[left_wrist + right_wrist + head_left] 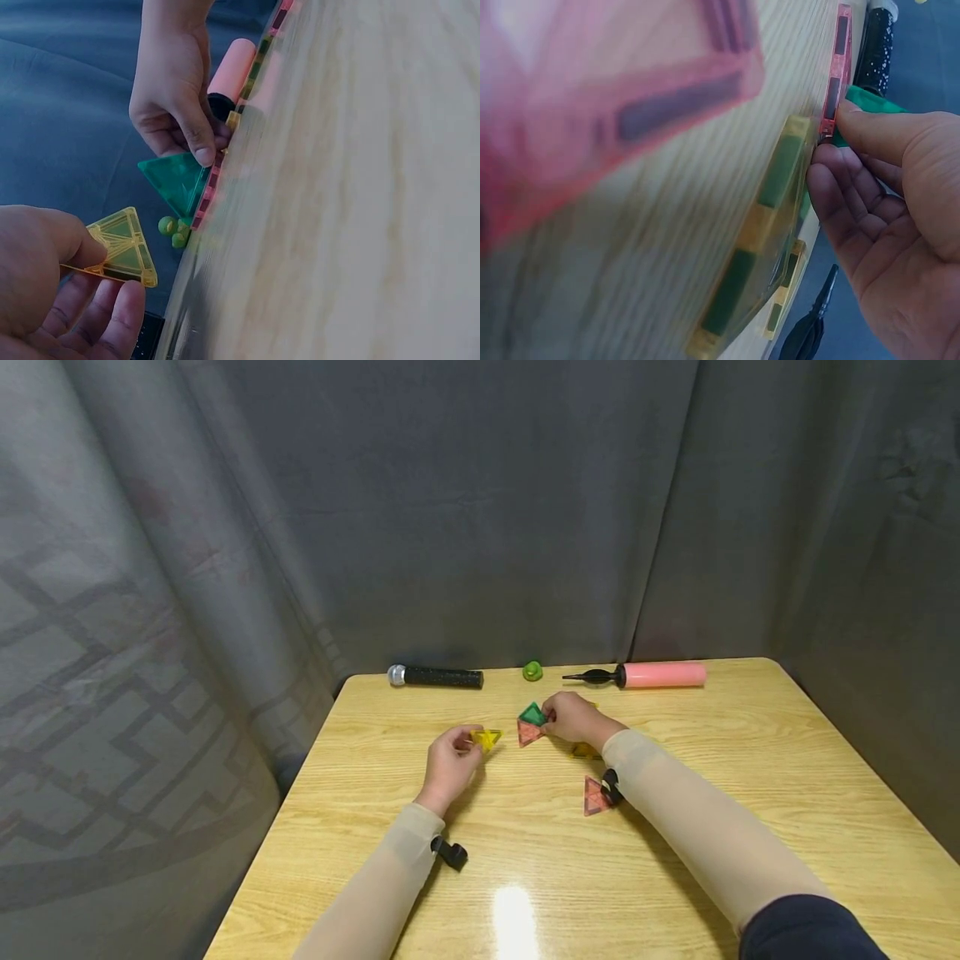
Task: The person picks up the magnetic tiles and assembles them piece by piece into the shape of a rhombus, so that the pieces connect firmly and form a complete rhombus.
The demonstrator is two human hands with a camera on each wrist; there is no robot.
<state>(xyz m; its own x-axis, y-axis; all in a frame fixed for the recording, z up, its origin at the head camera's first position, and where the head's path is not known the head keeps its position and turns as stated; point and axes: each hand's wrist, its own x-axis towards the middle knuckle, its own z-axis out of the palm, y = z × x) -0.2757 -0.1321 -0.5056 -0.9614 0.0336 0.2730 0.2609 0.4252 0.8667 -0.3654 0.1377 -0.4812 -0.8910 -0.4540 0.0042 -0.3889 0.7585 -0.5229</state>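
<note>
My left hand [448,767] pinches a see-through yellow triangular magnetic tile [124,247] between thumb and fingers, raised over the table. With thumb and fingertips, my right hand [576,718] holds a green triangular tile [176,180], which stands tilted up. Its lower edge is right at a pink triangular tile [528,734] lying on the table. Partly behind the right hand and forearm lie yellow tiles [585,752]. Another pink triangular tile [595,796] lies nearer to me, beside the right wrist's black camera, and looms large in the right wrist view.
Along the table's back edge lie a black microphone [442,677], a small green knobbly object [532,671] and a pink hand pump [663,675] with a black nozzle. Grey curtains [480,527] hang behind the wooden table [360,843] and at its sides.
</note>
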